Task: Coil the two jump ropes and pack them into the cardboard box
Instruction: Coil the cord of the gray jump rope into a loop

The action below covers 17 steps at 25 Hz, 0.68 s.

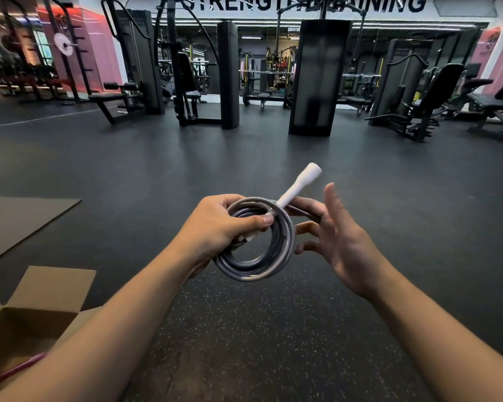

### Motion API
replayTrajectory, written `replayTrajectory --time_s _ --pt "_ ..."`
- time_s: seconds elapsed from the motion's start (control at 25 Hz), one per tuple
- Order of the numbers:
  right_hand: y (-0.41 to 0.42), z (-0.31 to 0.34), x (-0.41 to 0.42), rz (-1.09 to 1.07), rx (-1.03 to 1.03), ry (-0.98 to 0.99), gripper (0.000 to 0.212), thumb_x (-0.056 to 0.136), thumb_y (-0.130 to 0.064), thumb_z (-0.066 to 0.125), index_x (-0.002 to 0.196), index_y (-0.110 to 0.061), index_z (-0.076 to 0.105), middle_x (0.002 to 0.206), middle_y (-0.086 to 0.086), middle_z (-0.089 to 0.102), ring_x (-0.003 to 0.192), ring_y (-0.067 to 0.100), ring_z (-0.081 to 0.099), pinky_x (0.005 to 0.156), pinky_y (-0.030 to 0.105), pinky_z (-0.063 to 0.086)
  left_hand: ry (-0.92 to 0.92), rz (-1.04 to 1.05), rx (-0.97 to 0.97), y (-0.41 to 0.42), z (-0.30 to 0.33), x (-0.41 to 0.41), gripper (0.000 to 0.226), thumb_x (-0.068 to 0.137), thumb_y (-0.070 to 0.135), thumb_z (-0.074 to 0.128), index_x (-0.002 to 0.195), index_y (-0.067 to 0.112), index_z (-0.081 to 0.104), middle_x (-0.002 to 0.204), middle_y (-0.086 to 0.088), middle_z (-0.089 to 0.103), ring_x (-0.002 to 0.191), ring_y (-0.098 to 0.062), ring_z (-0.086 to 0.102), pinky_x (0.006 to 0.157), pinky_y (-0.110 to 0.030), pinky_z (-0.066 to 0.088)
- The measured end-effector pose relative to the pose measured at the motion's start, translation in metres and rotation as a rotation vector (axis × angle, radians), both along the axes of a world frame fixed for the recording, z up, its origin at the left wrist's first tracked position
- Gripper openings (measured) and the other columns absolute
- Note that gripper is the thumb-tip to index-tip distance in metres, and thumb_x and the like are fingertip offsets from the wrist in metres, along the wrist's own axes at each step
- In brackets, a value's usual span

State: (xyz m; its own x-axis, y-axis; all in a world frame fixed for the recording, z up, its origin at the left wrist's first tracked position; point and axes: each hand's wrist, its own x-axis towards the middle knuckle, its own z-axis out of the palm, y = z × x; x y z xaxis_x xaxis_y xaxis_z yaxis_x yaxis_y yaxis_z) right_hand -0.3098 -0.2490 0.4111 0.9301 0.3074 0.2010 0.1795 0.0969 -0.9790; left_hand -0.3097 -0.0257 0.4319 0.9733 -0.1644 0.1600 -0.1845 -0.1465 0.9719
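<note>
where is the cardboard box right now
In the head view the open cardboard box sits on the floor at the lower left, beside the left forearm and below the left hand holding the coiled grey rope.

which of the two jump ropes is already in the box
The pink rope, lying inside the cardboard box at lower left. The grey rope is coiled in the left hand.

Open brown cardboard box (32, 311) taken as landmark. Its mouth is unobstructed from above; a raised flap stands along the far edge, and a pink rope (21, 368) lies inside. Beyond it, a flat brown cardboard sheet (21, 224) occupies the dark rubber floor (273, 329). Right of it, the left forearm (122, 323) crosses its near corner.
</note>
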Motion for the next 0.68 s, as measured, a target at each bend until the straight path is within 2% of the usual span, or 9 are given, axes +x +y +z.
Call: replayTrajectory --time_s 0.12,0.24,0.32,0.4,0.52,0.6,0.68 --pt "0.016 0.000 -0.009 -0.181 -0.308 -0.229 0.051 0.094 -0.061 0.050 0.127 -0.026 0.067 0.118 -0.007 0.071 0.093 0.006 0.061 0.073 0.018 0.048 0.002 -0.019 -0.019 0.003 0.001 0.000 0.031 0.078 0.019 0.088 0.103 0.004 0.077 0.093 -0.026 0.076 0.065 -0.014 0.058 0.057 -0.021 0.046" --pt "0.028 0.002 -0.014 -0.142 -0.377 -0.222 0.036 0.097 -0.049 0.048 0.118 -0.025 0.066 0.082 -0.025 0.067 0.074 -0.003 0.058 0.065 0.012 0.045 0.006 -0.087 0.017 0.011 0.005 -0.001 0.029 0.080 0.016 0.086 0.104 0.003 0.077 0.082 -0.014 0.074 0.066 -0.013 0.058 0.058 -0.020 0.045" --pt "0.033 0.003 -0.013 -0.112 -0.397 -0.207 0.023 0.104 -0.037 0.049 0.111 -0.021 0.065 0.063 -0.029 0.060 0.062 -0.004 0.054 0.058 0.010 0.041 0.022 -0.118 0.059 0.019 0.007 -0.002 0.029 0.079 0.016 0.086 0.104 0.005 0.078 0.083 -0.011 0.071 0.071 -0.016 0.058 0.062 -0.023 0.044" --pt "0.041 0.005 -0.012 -0.060 -0.355 -0.172 0.022 0.106 -0.032 0.050 0.111 -0.017 0.064 0.057 -0.024 0.055 0.054 0.001 0.047 0.051 0.012 0.037 0.057 -0.133 0.099 0.028 0.009 -0.004 0.029 0.077 0.014 0.087 0.104 0.006 0.077 0.085 -0.010 0.071 0.075 -0.018 0.058 0.066 -0.025 0.046" --pt "0.069 0.003 -0.013 0.002 -0.243 -0.015 0.024 0.106 -0.033 0.050 0.115 -0.014 0.062 0.055 -0.016 0.047 0.052 0.011 0.036 0.042 0.019 0.031 0.071 -0.094 0.212 0.053 0.013 -0.009 0.038 0.074 0.014 0.090 0.107 0.005 0.073 0.083 -0.008 0.073 0.071 -0.014 0.062 0.065 -0.025 0.052" --pt "0.097 -0.002 -0.015 0.047 -0.225 -0.007 0.023 0.106 -0.034 0.050 0.109 -0.014 0.062 0.058 -0.009 0.044 0.051 0.011 0.035 0.043 0.020 0.028 0.063 -0.035 0.254 0.078 0.011 -0.019 0.038 0.073 0.016 0.091 0.106 0.008 0.074 0.088 -0.010 0.077 0.076 -0.013 0.066 0.075 -0.030 0.053" --pt "0.128 -0.010 -0.014 0.079 -0.249 -0.069 0.023 0.105 -0.035 0.051 0.105 -0.016 0.064 0.062 -0.009 0.048 0.052 0.006 0.039 0.048 0.019 0.031 0.066 0.043 0.239 0.107 0.004 -0.034 0.037 0.074 0.017 0.090 0.107 0.010 0.075 0.095 -0.004 0.079 0.084 -0.015 0.070 0.085 -0.036 0.054"
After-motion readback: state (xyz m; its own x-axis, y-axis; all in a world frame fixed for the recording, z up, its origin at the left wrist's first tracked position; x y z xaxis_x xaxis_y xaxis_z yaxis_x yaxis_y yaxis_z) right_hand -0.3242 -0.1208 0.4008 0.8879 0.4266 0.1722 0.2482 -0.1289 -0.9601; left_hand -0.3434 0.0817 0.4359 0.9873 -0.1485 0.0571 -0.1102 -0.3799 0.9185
